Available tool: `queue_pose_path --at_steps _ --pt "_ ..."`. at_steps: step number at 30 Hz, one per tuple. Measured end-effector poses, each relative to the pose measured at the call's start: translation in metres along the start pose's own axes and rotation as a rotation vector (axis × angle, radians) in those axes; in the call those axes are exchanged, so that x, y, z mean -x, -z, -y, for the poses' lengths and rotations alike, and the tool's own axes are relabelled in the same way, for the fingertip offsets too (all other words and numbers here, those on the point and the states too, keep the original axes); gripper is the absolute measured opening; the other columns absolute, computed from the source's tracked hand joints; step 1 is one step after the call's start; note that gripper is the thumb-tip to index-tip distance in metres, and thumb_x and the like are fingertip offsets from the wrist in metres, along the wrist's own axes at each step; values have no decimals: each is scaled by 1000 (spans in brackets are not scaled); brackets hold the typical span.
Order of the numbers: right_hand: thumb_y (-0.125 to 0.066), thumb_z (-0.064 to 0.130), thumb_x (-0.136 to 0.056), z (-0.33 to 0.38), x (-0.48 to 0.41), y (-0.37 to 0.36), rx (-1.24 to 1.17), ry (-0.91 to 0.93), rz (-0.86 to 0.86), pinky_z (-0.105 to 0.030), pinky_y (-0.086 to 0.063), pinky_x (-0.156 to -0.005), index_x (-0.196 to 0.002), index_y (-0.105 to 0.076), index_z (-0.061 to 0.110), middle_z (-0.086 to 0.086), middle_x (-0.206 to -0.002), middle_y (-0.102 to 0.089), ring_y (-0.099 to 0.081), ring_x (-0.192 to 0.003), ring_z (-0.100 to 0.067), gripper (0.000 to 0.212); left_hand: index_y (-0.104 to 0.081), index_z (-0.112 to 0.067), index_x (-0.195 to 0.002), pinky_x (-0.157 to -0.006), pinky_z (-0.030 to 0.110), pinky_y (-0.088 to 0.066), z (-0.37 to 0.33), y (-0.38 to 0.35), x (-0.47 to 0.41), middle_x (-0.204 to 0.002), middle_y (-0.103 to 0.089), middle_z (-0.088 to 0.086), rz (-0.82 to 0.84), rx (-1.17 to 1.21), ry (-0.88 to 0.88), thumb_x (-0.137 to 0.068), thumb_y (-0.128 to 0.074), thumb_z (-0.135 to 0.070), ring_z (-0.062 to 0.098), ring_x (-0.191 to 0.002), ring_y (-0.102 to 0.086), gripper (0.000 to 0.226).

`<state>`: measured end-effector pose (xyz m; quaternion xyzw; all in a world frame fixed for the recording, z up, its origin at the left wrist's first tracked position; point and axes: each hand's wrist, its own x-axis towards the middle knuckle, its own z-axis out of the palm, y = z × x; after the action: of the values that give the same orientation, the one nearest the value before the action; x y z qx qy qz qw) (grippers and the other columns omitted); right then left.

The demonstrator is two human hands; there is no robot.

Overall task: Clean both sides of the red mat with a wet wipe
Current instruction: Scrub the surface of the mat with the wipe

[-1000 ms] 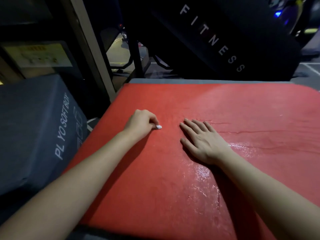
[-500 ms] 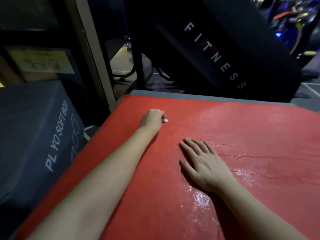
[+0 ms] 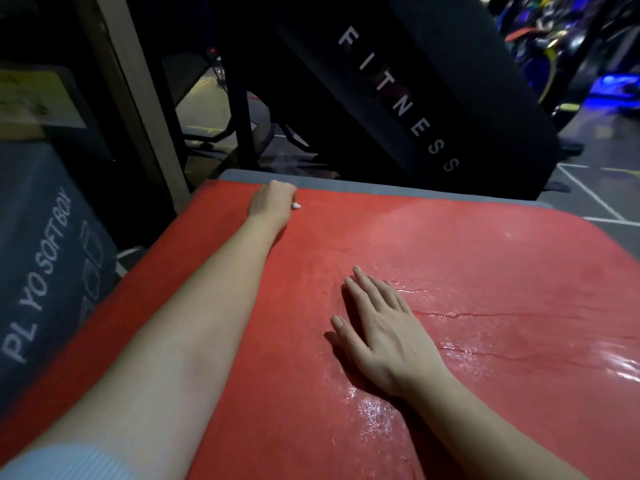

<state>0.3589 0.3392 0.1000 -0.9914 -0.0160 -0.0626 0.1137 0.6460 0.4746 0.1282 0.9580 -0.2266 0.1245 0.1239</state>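
Observation:
The red mat (image 3: 485, 258) lies flat across a grey block and fills the middle and right of the view; its surface glistens wet around my right hand. My left hand (image 3: 272, 202) is stretched out to the mat's far left corner, fingers curled around a wet wipe (image 3: 296, 205) of which only a small white tip shows. My right hand (image 3: 377, 327) lies flat on the mat's middle, fingers straight and slightly spread, holding nothing.
A dark grey plyo soft box (image 3: 45, 258) stands close on the left. The grey block's edge (image 3: 346, 183) shows behind the mat. A black slanted panel lettered FITNESS (image 3: 398, 98) rises beyond it, with a wooden post (image 3: 131, 98) at the far left.
My left hand has slid the wipe away from me, from beside the right hand up to the mat's far left corner. The right hand stays flat in place.

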Motion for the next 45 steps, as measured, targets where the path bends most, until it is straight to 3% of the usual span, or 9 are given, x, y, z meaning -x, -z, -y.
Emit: queue_pose_path --at_steps 8,14,19,23,28,35,39,45 --pt "-8 71 -95 0 -3 -2 5 5 28 -34 2 -125 -159 -16 24 5 -167 -7 2 -153 -10 80 -76 -20 -94 -75 37 -53 21 0 -4 -94 -73 9 106 27 -175 -90 -73 -20 32 -91 -68 5" --pt "-10 70 -96 1 -4 1 4 -1 28 -33 4 -124 -159 -15 26 9 -167 -5 4 -152 -7 77 -75 -8 -104 -77 37 -47 2 -7 -57 -105 -69 21 45 -62 -123 -94 -70 -29 42 -101 -65 24" --pt "-12 69 -96 -1 -6 1 -16 -15 30 -30 7 -123 -159 -16 28 11 -166 -6 5 -151 -5 75 -75 -8 -103 -85 40 -49 -9 -25 -75 -107 -69 22 4 64 -65 -93 -70 -16 41 -103 -64 13" --pt "-11 69 -96 -2 -7 0 -8 -5 31 -30 5 -124 -158 -17 28 11 -166 -6 3 -151 -6 75 -78 -13 -98 -81 32 -47 8 -15 -57 -99 -75 12 58 202 -131 -88 -79 -23 29 -98 -67 14" --pt "-13 70 -96 -2 -7 -4 -1 -3 10 -35 -4 -125 -157 -23 26 8 -166 -12 -5 -152 -9 75 -80 -20 -92 -78 29 -51 11 7 -37 -94 -75 3 222 86 -275 -85 -81 -22 22 -93 -68 8" --pt "-16 68 -97 -1 -7 -2 -15 -12 -17 -31 -2 -124 -156 -25 27 8 -165 -16 -8 -151 -10 72 -81 -17 -95 -87 36 -55 4 -14 -33 -98 -77 8 70 119 -130 -87 -73 -9 27 -98 -70 14" --pt "-18 68 -96 -2 -7 -4 -1 -14 -13 -35 -8 -124 -154 -28 27 6 -165 -19 -11 -150 -12 72 -81 -20 -92 -90 35 -54 1 -4 -1 -98 -77 5 112 147 -129 -86 -75 -11 24 -98 -70 13" --pt "-19 68 -95 -3 -8 -7 11 -23 -34 -39 -12 -124 -152 -33 24 4 -163 -26 -17 -150 -16 74 -82 -18 -90 -82 20 -47 8 22 76 -93 -78 0 188 222 -146 -82 -83 -15 12 -89 -69 9"
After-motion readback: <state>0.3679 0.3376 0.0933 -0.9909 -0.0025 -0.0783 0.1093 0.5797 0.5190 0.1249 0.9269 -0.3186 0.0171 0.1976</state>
